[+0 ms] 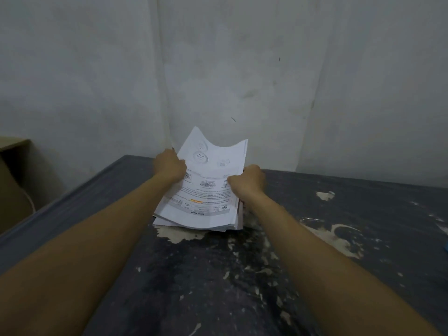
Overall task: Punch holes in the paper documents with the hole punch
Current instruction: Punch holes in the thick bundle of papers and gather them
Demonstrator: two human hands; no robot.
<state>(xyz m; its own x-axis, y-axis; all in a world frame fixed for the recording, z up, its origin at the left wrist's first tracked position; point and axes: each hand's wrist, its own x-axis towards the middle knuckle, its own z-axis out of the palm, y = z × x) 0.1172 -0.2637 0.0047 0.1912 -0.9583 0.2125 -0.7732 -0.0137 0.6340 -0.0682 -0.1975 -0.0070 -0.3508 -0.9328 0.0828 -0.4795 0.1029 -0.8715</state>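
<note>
At far bench [339, 238] edge by wall: one paper stack [201, 209], sheet count unreadable, print too blurred to read. Two hands: left hand [169, 166] grips stack's left edge, right hand [249, 183] grips right edge; fingertips hidden under sheets. Top sheets curl upward.

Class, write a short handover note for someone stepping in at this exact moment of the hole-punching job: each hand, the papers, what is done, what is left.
Left hand: grips the left edge of the paper stack.
Right hand: grips the stack's right edge.
Papers: far end lifted and curling up, near end resting on the dark, chipped table by the wall.
Hole punch: not in view.
Done: no punched holes can be seen.
Left: find the punch, square up the sheets, punch them.
</note>
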